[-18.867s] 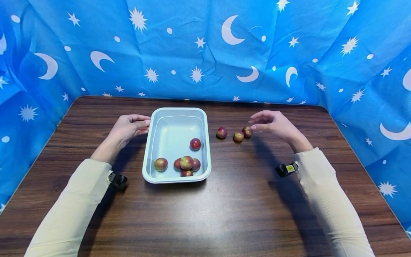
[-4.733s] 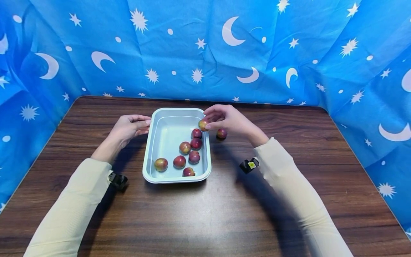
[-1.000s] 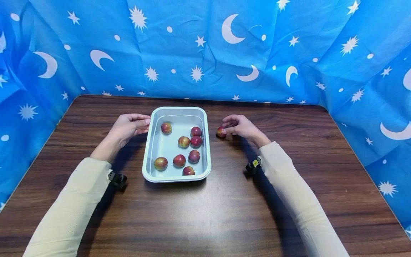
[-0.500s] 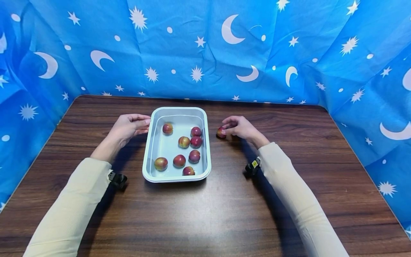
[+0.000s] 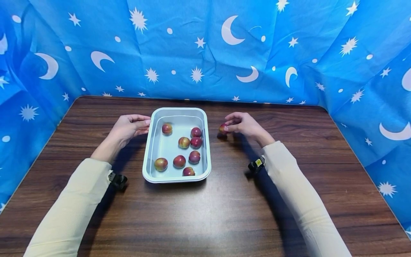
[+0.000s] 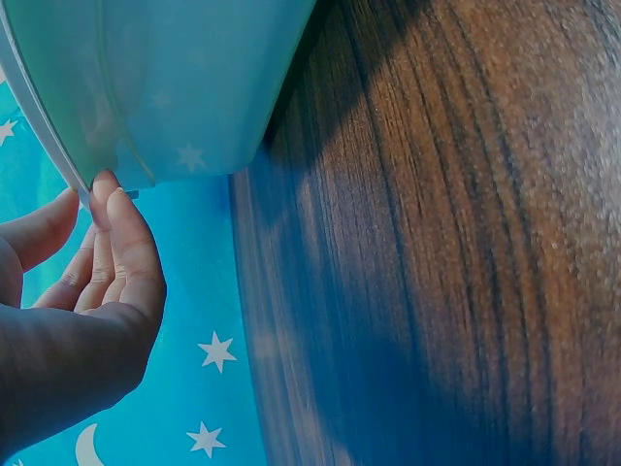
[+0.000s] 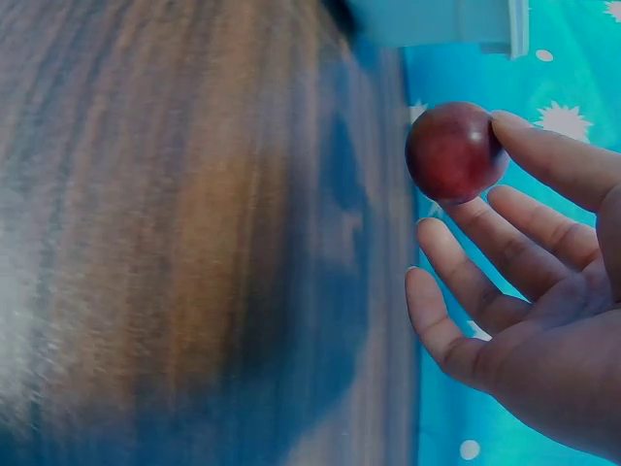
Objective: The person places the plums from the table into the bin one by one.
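A white rectangular tray stands left of centre on the table, with several red and yellow-green plums spread inside it. My left hand pinches the tray's left rim; in the left wrist view, thumb and fingertips meet at the tray edge. Right of the tray, my right hand pinches a plum just above its shadow on the table. Seen from the right wrist, this dark red plum sits between the thumb and a fingertip, while the other fingers are loosely bent.
The dark wood-grain table runs back to a blue curtain printed with white moons and stars. Inside the tray, the plums lie mostly in its right and near parts. Black wrist cameras hang below both cuffs.
Earlier, three plums lay on the table right of the tray; two have since joined those inside. Within the last second, the right hand has lifted the last one slightly. The left hand has stayed.
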Action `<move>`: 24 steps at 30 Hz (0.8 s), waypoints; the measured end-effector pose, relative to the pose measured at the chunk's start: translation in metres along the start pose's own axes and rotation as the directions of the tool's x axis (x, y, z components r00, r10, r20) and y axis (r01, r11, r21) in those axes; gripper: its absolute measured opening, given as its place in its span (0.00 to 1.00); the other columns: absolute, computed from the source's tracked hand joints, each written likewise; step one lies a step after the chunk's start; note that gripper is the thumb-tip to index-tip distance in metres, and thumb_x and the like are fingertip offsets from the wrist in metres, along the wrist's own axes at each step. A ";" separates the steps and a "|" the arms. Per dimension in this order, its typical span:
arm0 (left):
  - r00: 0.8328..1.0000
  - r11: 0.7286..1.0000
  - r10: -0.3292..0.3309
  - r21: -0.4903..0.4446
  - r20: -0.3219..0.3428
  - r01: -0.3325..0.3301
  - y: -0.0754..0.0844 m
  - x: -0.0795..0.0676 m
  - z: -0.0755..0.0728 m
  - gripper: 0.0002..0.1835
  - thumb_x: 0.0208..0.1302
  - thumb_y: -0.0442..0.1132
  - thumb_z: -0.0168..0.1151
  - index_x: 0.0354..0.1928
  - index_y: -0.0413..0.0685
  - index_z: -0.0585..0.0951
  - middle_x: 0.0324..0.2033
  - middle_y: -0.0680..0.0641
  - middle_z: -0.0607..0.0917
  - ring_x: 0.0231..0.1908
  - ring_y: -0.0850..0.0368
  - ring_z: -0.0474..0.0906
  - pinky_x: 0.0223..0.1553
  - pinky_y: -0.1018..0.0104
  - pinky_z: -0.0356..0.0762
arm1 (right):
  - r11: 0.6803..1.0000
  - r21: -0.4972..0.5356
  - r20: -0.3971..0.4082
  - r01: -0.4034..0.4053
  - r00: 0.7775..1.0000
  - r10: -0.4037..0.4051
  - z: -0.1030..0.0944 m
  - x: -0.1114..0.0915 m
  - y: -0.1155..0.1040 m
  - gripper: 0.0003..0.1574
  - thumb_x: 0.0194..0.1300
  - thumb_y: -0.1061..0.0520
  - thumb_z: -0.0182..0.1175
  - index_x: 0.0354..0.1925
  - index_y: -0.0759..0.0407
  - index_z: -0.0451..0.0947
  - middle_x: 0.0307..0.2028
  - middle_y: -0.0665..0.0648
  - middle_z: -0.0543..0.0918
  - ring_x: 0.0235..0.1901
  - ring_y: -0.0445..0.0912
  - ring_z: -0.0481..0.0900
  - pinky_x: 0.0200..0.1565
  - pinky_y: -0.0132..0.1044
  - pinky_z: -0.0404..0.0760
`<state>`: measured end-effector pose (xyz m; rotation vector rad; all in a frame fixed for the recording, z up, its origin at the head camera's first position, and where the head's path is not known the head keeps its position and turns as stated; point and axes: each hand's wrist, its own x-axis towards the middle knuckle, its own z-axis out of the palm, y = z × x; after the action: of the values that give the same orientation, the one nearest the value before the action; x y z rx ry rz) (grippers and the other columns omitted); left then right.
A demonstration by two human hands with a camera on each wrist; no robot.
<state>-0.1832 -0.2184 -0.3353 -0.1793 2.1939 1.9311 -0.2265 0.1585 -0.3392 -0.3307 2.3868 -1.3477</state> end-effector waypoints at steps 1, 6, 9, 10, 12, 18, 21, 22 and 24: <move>1.000 1.000 0.000 -0.002 0.000 0.000 0.000 0.000 0.000 0.19 0.64 0.35 0.56 0.52 0.27 0.70 0.29 0.53 0.82 0.28 0.64 0.80 0.41 0.66 0.80 | 1.000 -0.007 -0.007 0.006 1.000 -0.006 -0.001 -0.001 -0.001 0.27 0.59 0.59 0.63 0.55 0.66 0.69 0.45 0.62 0.78 0.42 0.50 0.76 0.46 0.44 0.77; 1.000 1.000 -0.006 -0.006 0.009 0.006 0.001 -0.001 -0.001 0.19 0.63 0.35 0.57 0.52 0.28 0.70 0.29 0.53 0.82 0.28 0.63 0.80 0.42 0.66 0.80 | 1.000 0.007 -0.017 0.024 1.000 -0.024 -0.006 -0.004 -0.007 0.28 0.59 0.57 0.63 0.55 0.65 0.69 0.45 0.60 0.78 0.43 0.50 0.76 0.48 0.47 0.76; 1.000 1.000 -0.009 -0.002 0.012 0.009 0.001 -0.002 -0.001 0.19 0.63 0.35 0.57 0.52 0.28 0.70 0.29 0.54 0.82 0.28 0.63 0.80 0.43 0.66 0.79 | 0.999 0.012 -0.016 0.035 0.999 -0.035 -0.009 -0.007 -0.011 0.27 0.59 0.57 0.63 0.55 0.64 0.69 0.45 0.60 0.78 0.43 0.51 0.76 0.48 0.46 0.77; 1.000 1.000 -0.008 0.000 0.012 0.008 0.001 -0.002 -0.001 0.20 0.63 0.35 0.57 0.52 0.28 0.70 0.29 0.54 0.82 0.28 0.63 0.80 0.43 0.66 0.79 | 0.999 0.008 -0.018 0.042 0.999 -0.042 -0.009 -0.007 -0.012 0.27 0.59 0.57 0.63 0.55 0.63 0.69 0.45 0.60 0.78 0.43 0.50 0.76 0.48 0.45 0.77; 1.000 1.000 -0.008 -0.002 0.012 0.008 0.001 -0.002 0.000 0.20 0.63 0.35 0.57 0.52 0.27 0.70 0.29 0.54 0.82 0.28 0.63 0.80 0.43 0.65 0.79 | 0.998 -0.003 -0.026 0.060 0.998 -0.060 -0.010 -0.009 -0.016 0.26 0.59 0.57 0.63 0.54 0.63 0.70 0.45 0.60 0.78 0.43 0.50 0.76 0.46 0.42 0.78; 1.000 1.000 -0.004 -0.004 0.013 0.005 0.001 -0.002 0.000 0.20 0.64 0.35 0.56 0.52 0.27 0.70 0.29 0.54 0.82 0.29 0.63 0.80 0.43 0.66 0.79 | 0.996 -0.034 -0.045 0.087 0.995 -0.088 -0.014 -0.011 -0.025 0.25 0.58 0.57 0.63 0.53 0.61 0.71 0.45 0.60 0.79 0.43 0.49 0.76 0.47 0.42 0.77; 1.000 1.000 -0.005 -0.004 0.015 0.005 0.001 -0.002 0.000 0.19 0.64 0.35 0.56 0.52 0.27 0.69 0.29 0.54 0.82 0.29 0.63 0.80 0.42 0.67 0.79 | 0.994 -0.048 -0.048 0.100 0.994 -0.103 -0.014 -0.012 -0.030 0.24 0.59 0.57 0.63 0.53 0.60 0.72 0.44 0.59 0.80 0.44 0.48 0.77 0.49 0.41 0.75; 1.000 1.000 -0.005 -0.005 0.012 0.005 0.001 -0.002 0.000 0.19 0.64 0.35 0.56 0.52 0.27 0.70 0.29 0.54 0.82 0.29 0.64 0.80 0.42 0.67 0.79 | 0.993 -0.050 -0.045 0.110 0.993 -0.113 -0.014 -0.012 -0.032 0.24 0.59 0.57 0.63 0.53 0.60 0.72 0.45 0.59 0.80 0.44 0.48 0.77 0.50 0.42 0.75; 1.000 1.000 -0.005 -0.004 0.010 0.005 0.002 -0.002 0.000 0.20 0.64 0.35 0.56 0.52 0.27 0.70 0.29 0.54 0.82 0.28 0.63 0.80 0.42 0.67 0.79 | 0.990 -0.055 -0.041 0.129 0.990 -0.132 -0.014 -0.013 -0.035 0.24 0.59 0.57 0.63 0.53 0.60 0.72 0.45 0.60 0.80 0.45 0.49 0.77 0.51 0.42 0.74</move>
<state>-0.1817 -0.2187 -0.3333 -0.1751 2.1813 1.9291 -0.2205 0.1564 -0.3000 -0.4845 2.4785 -1.3635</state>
